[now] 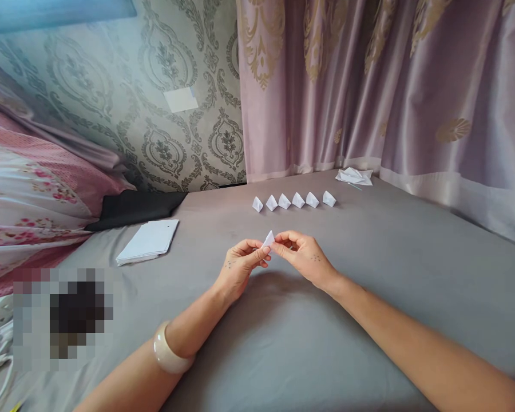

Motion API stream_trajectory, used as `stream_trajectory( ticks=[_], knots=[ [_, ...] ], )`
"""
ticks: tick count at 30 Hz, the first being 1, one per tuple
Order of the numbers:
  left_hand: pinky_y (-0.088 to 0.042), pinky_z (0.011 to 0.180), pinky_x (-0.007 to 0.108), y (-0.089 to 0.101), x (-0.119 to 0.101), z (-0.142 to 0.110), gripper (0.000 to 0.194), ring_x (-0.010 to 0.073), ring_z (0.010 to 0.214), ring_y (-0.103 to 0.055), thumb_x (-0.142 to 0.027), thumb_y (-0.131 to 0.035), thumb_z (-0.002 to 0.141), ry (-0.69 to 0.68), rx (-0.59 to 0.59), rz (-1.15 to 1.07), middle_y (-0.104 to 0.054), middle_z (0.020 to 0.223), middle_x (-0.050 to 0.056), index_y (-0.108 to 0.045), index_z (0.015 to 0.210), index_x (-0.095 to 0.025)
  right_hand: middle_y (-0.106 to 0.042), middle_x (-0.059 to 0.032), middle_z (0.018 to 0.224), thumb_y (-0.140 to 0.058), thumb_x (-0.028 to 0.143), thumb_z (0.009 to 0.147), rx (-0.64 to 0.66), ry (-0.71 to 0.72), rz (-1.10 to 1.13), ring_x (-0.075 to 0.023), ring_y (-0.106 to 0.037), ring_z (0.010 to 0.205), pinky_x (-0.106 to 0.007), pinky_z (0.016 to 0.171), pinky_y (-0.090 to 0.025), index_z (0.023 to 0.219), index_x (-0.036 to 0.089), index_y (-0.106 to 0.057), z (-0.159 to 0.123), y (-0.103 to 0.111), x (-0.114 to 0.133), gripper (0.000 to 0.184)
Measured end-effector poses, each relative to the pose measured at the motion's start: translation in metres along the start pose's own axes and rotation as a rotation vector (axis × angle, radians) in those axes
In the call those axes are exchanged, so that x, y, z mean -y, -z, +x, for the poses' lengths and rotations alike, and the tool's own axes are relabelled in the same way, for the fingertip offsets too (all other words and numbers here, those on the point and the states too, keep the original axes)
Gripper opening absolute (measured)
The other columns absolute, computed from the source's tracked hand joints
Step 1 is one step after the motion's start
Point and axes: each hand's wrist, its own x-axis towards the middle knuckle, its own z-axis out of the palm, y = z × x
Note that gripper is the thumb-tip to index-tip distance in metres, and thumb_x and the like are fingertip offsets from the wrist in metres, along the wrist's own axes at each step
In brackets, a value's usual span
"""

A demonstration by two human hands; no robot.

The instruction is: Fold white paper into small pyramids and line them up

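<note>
Between my two hands is a small folded white paper piece [269, 238], its pointed tip upward. My left hand [240, 264] pinches it from the left with thumb and fingers. From the right, my right hand [304, 254] grips its edge between thumb and index finger. Both hands are above the grey sheet [326, 332]. Beyond them stands a row of several folded white paper shapes [298, 200], each with a pointed top. The lower part of the held piece is hidden by my fingers.
A stack of white paper [148, 241] lies at the left, near a folded black cloth [139, 207]. At the back right lies a clear packet with white paper [354, 176]. Curtains [317, 86] hang along the back. White cables [2, 366] run at the lower left.
</note>
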Motion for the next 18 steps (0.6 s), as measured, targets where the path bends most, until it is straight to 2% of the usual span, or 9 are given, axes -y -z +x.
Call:
stream_trajectory(
  ticks=[2, 4, 7, 9, 13, 16, 18],
  knots=[
    [-0.047, 0.060, 0.021, 0.001, 0.000, 0.000, 0.022, 0.0103, 0.067, -0.060, -0.026, -0.083, 0.065, -0.009, 0.020, 0.006, -0.063, 0.070, 0.000, -0.066, 0.074, -0.014, -0.069, -0.0013, 0.084, -0.065, 0.040, 0.078, 0.029, -0.004, 0.032, -0.0145, -0.059, 0.079, -0.030, 0.075, -0.044, 0.082, 0.020, -0.069, 0.000, 0.003, 0.002, 0.021],
    [-0.046, 0.060, 0.021, 0.002, -0.002, 0.000, 0.023, 0.0110, 0.070, -0.059, -0.034, -0.079, 0.071, -0.003, 0.052, -0.029, -0.063, 0.076, 0.002, -0.067, 0.078, -0.015, -0.067, 0.0010, 0.077, -0.066, 0.041, 0.077, 0.074, -0.056, 0.072, -0.0117, -0.056, 0.069, -0.027, 0.067, -0.043, 0.081, 0.020, -0.070, 0.000, 0.007, 0.005, 0.022],
    [-0.045, 0.059, 0.022, 0.003, -0.005, 0.000, 0.038, 0.0109, 0.073, -0.058, -0.050, -0.063, 0.082, 0.079, 0.135, -0.082, -0.063, 0.091, 0.006, -0.070, 0.093, -0.015, -0.060, 0.0038, 0.063, -0.068, 0.043, 0.077, 0.215, -0.171, 0.137, -0.0079, -0.048, 0.052, -0.023, 0.050, -0.038, 0.088, 0.020, -0.069, 0.001, 0.015, 0.008, 0.026],
    [-0.044, 0.058, 0.021, 0.004, -0.006, 0.000, 0.042, 0.0108, 0.072, -0.057, -0.052, -0.063, 0.082, 0.144, 0.195, -0.072, -0.062, 0.093, 0.007, -0.071, 0.097, -0.014, -0.060, 0.0036, 0.061, -0.068, 0.043, 0.078, 0.315, -0.198, 0.173, -0.0078, -0.050, 0.050, -0.021, 0.044, -0.037, 0.092, 0.018, -0.068, 0.002, 0.019, 0.008, 0.029],
    [-0.039, 0.055, 0.020, 0.005, -0.007, 0.001, 0.031, 0.0092, 0.066, -0.053, -0.040, -0.075, 0.075, 0.168, 0.222, -0.020, -0.059, 0.078, 0.004, -0.072, 0.091, -0.012, -0.063, 0.0021, 0.065, -0.072, 0.042, 0.076, 0.359, -0.209, 0.213, -0.0087, -0.057, 0.054, -0.020, 0.044, -0.042, 0.089, 0.017, -0.066, 0.005, 0.023, 0.003, 0.028],
    [-0.034, 0.052, 0.018, 0.009, -0.009, 0.001, 0.025, 0.0056, 0.057, -0.045, -0.035, -0.076, 0.074, 0.219, 0.225, -0.033, -0.051, 0.064, -0.001, -0.069, 0.084, -0.013, -0.065, 0.0009, 0.068, -0.074, 0.041, 0.074, 0.419, -0.220, 0.229, -0.0098, -0.060, 0.058, -0.021, 0.049, -0.046, 0.087, 0.017, -0.065, 0.006, 0.025, 0.002, 0.029],
    [-0.030, 0.049, 0.017, 0.012, -0.011, 0.001, 0.024, 0.0034, 0.052, -0.041, -0.035, -0.075, 0.075, 0.292, 0.287, -0.067, -0.049, 0.062, -0.003, -0.065, 0.078, -0.014, -0.066, 0.0001, 0.070, -0.075, 0.041, 0.074, 0.469, -0.214, 0.239, -0.0112, -0.063, 0.062, -0.022, 0.054, -0.050, 0.087, 0.016, -0.066, 0.006, 0.027, 0.003, 0.030]
  ],
)
